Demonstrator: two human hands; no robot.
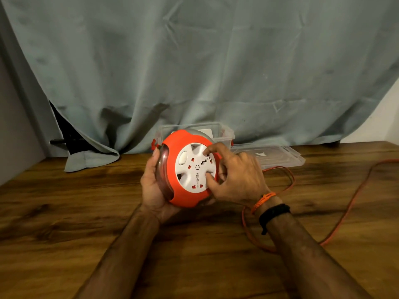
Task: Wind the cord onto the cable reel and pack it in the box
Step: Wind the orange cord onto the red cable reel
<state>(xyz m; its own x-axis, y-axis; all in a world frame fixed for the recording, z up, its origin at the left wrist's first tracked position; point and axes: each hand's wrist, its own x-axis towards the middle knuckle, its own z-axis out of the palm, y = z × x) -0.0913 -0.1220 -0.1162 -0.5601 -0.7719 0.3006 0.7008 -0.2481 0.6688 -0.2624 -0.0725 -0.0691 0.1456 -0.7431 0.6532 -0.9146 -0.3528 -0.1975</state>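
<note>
An orange cable reel (172, 145) with a white socket disc (194, 167) is held upright above the table, its face turned toward me. My left hand (152, 186) cups its left and bottom rim. My right hand (235, 178) has its fingertips and thumb pressed into recesses of the white disc. A thin orange cord (349, 203) runs loose from behind the reel, loops under my right wrist and trails off the right edge. Behind the reel stands a clear plastic box (224, 132), open, partly hidden by the reel.
The box's clear lid (280, 156) lies flat to the right of the box. A grey curtain (194, 61) hangs behind, its hem resting on the wooden table (86, 201). Cord loops cover the table's right side.
</note>
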